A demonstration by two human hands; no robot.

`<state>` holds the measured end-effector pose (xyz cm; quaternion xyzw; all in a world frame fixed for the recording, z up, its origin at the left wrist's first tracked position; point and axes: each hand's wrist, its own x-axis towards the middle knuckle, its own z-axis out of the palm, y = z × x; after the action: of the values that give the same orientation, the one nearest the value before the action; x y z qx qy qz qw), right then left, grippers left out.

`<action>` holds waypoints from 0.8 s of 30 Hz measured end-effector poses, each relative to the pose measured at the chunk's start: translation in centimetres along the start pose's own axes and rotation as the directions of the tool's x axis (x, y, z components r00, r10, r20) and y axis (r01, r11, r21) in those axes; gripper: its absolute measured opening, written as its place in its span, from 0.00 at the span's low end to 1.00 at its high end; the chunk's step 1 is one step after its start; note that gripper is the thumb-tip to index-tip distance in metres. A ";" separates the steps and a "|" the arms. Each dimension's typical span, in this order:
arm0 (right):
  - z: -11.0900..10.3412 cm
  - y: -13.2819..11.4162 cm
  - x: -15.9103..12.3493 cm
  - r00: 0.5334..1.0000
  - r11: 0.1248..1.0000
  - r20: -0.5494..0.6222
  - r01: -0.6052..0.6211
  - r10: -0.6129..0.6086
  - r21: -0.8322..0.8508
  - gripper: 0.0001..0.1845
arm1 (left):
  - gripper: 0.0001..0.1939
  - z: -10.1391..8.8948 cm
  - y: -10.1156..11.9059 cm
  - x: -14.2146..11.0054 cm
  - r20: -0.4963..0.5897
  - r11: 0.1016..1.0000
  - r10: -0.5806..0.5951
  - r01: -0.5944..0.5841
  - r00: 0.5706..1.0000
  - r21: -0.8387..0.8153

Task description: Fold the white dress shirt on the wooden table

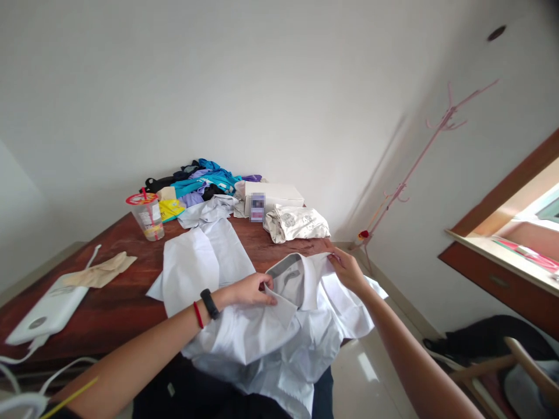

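Observation:
A white collared shirt (pixel 262 331) lies spread over the near edge of a dark red wooden table (pixel 117 297) and hangs off toward me. My left hand (pixel 251 289) is closed on the left collar point. My right hand (pixel 347 267) pinches the shirt's far right collar edge. The collar stands open between both hands, showing its grey inner band. One sleeve (pixel 192 262) stretches left across the table.
At the table's back lie a heap of colourful clothes (pixel 203 183), a white box (pixel 271 198), a folded cream garment (pixel 297 223) and a plastic cup with a red lid (pixel 148 216). A white device (pixel 48 308) and beige cloth (pixel 102 269) sit left. A pink coat stand (pixel 414 163) leans at the right wall.

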<state>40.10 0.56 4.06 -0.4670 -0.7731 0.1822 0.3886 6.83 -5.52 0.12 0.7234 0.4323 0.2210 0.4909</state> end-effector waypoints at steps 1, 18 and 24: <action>-0.3 -0.3 -0.1 1.000 1.000 -0.007 -0.002 0.002 0.004 0.18 | 0.21 -0.3 0.3 -0.1 -0.011 1.000 0.023 -0.023 1.000 -0.020; -2.7 -1.3 3.7 0.998 0.962 0.045 0.043 -0.032 -0.270 0.17 | 0.35 -8.2 6.3 0.8 -0.416 0.921 0.295 -0.141 0.860 0.362; 3.3 4.6 6.2 0.967 0.919 0.252 0.060 0.044 -0.389 0.17 | 0.24 -9.3 -0.9 5.1 -0.369 0.846 -0.015 0.209 0.929 0.491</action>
<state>38.58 8.47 1.67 -0.5049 -0.8394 0.0801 0.1846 2.28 3.74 2.70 0.7509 0.5985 0.1914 0.2033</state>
